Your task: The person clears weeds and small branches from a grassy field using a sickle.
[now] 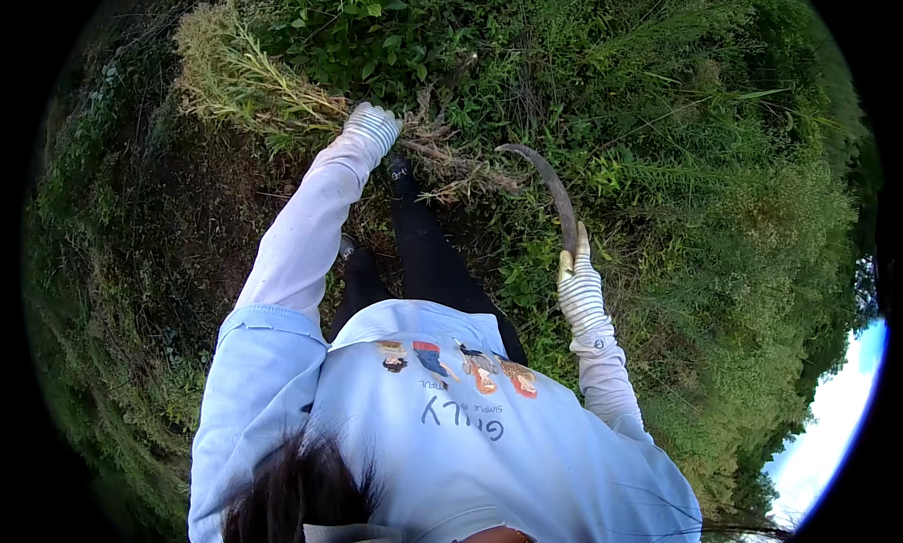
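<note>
My left hand (374,125), in a striped work glove, is closed around a bundle of cut weed stalks (282,99). Its leafy, seedy tops spread out to the left, while brownish stem ends (458,162) stick out to the right of the fist. On the other side, my right hand (580,285), gloved the same way, grips a sickle (554,187). The handle is hidden in the palm. Its dark curved blade points away from me and hooks left, with the tip close to the stem ends; whether they touch I cannot tell.
Tall feathery weeds (748,240) stand thickly to the right. Broad-leaved green plants (360,28) grow ahead, beyond the bundle. Brown ground with dry litter (219,211) shows on the left. My dark shoes (402,176) are on the ground just below the bundle.
</note>
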A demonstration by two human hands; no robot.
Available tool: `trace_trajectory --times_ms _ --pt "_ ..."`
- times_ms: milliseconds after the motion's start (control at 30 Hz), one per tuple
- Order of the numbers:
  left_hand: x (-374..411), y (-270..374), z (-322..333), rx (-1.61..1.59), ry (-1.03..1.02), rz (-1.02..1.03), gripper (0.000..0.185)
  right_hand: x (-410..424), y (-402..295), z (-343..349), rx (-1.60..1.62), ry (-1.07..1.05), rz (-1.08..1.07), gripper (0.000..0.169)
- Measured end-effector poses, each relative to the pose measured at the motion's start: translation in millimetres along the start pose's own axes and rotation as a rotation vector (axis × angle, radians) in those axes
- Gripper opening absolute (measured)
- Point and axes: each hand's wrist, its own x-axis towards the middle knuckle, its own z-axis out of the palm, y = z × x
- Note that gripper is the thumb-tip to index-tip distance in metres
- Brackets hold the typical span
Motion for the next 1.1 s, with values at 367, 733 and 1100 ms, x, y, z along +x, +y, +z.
trace_trajectory --times_ms 367,733,1100 --pt "-22 41 19 -0.136 -0.237 0.006 0.027 168 -166 105 -0.469 -0.455 -0.187 0.055" --pt "-42 52 29 -0.411 -0.078 0.029 0.024 -20 41 27 -0.205 -0.123 0.127 0.062" --pt "-32 64 60 -0.615 -0.086 -0.088 0.033 124 -173 16 -0.644 -0.197 -0.2 0.055"
